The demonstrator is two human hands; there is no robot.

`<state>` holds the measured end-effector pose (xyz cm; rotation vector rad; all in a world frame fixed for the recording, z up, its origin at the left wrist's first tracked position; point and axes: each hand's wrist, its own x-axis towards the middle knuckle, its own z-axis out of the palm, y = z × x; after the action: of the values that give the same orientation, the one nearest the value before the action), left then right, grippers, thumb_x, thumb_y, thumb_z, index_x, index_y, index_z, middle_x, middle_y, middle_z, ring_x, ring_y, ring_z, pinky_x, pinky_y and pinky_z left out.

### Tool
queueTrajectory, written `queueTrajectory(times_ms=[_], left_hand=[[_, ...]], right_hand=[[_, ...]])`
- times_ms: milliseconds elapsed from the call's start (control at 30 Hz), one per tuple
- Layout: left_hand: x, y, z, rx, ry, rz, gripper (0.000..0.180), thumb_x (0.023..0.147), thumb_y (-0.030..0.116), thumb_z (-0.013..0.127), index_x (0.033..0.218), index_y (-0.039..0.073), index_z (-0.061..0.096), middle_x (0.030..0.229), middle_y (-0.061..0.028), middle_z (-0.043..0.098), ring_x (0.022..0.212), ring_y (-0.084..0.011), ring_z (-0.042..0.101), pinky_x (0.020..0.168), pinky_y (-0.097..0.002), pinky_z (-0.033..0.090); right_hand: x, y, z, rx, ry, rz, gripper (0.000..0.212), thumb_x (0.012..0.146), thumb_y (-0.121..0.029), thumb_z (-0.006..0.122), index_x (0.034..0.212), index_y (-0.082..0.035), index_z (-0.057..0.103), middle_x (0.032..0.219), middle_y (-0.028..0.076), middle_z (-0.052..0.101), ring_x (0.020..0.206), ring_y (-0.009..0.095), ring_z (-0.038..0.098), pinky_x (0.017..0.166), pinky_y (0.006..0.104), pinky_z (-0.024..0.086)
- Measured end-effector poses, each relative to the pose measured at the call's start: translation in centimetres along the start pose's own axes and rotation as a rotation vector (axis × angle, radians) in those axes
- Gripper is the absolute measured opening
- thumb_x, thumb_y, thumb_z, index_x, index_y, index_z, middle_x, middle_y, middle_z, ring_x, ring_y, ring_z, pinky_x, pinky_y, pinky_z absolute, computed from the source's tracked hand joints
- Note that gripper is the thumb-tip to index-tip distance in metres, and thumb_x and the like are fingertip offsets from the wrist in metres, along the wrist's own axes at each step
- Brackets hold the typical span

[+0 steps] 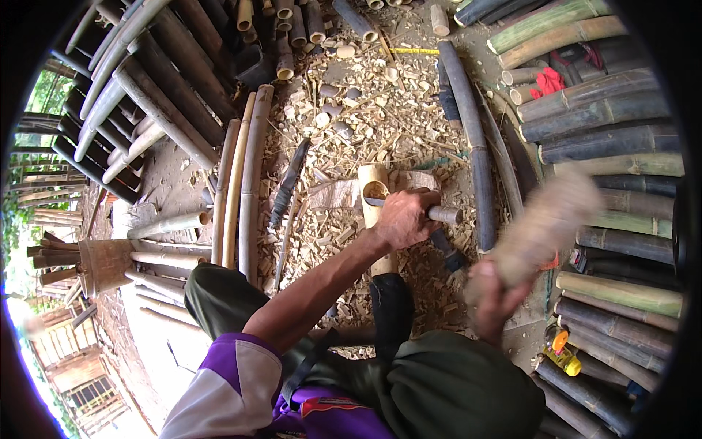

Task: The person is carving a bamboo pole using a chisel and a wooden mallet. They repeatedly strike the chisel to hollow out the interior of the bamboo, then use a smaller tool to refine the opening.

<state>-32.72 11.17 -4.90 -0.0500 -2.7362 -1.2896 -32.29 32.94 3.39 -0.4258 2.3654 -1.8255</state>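
My left hand (408, 219) is closed around a chisel (447, 214), whose round wooden handle end sticks out to the right. The chisel's blade points left into an opening cut in a pale bamboo pole (374, 173). This pole runs toward me between my legs, its far part lying across a rough wooden block (333, 194). Off to the right, my right hand (499, 298) grips a thick wooden mallet (547, 225). The mallet is raised and smeared by motion, apart from the chisel.
Wood chips (322, 139) cover the ground. A dark bamboo pole (468, 132) lies right of the block, and a dark-wrapped blade-like tool (290, 181) to its left. Stacked bamboo (614, 110) fills the right side. A yellow bottle (563, 358) rests on the poles. More poles (254, 175) stand left.
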Motion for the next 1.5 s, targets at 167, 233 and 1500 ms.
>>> queueTrajectory(times_ms=[167,233,1500], left_hand=[[1.4,-0.9,-0.9,-0.077,-0.110,-0.077,0.019,0.078,0.019,0.074,0.090,0.004,0.073,0.083,-0.0126,0.073,0.074,-0.0218,0.071,0.068,-0.0371,0.060],[4.1,-0.9,-3.4,-0.315,-0.172,-0.190,0.025,0.083,0.029,0.076,0.088,0.004,0.072,0.081,-0.0117,0.072,0.073,-0.0177,0.070,0.070,-0.0344,0.061],[0.0,-5.1,-8.0,-0.967,0.945,-0.513,0.029,0.088,0.030,0.079,0.089,0.003,0.071,0.069,-0.0004,0.057,0.063,-0.0094,0.048,0.055,-0.0262,0.038]], right_hand=[[0.7,0.3,0.4,-0.091,-0.182,0.112,0.076,0.079,-0.017,0.080,0.138,0.007,0.039,0.116,0.022,0.061,0.105,0.029,0.061,0.091,0.0397,0.049],[0.2,1.2,-0.1,0.056,-0.124,0.212,0.074,0.082,-0.013,0.073,0.143,0.001,0.034,0.101,0.015,0.060,0.078,0.020,0.060,0.066,0.0328,0.051],[10.7,-7.6,2.3,0.107,-0.561,0.168,0.078,0.079,-0.013,0.073,0.144,0.005,0.034,0.116,0.017,0.059,0.098,0.018,0.062,0.081,0.0322,0.054]])
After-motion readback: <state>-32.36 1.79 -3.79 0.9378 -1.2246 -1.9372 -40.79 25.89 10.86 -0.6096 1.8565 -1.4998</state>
